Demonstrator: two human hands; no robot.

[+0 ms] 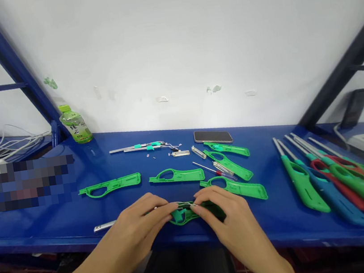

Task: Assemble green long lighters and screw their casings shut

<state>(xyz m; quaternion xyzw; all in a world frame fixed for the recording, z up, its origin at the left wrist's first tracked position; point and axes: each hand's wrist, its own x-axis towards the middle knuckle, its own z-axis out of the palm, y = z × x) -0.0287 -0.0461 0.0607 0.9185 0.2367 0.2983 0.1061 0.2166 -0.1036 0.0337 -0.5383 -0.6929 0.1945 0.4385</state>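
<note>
Green casing [186, 217]: lower centre of the frame, at the near edge of the bench [59, 224], long axis running roughly left to right. Left hand [136, 222] and right hand [235, 212] flank it — neither clearly nearer — fingertips of both clamped on its upper edge.

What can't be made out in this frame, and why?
In the head view:
- Parts inside the green casing: behind left hand and right hand.
- Right end of the silver strip: behind left hand.
- Contents of the pixelated patch: masked.
- Small print on the bottle: too small.
</note>
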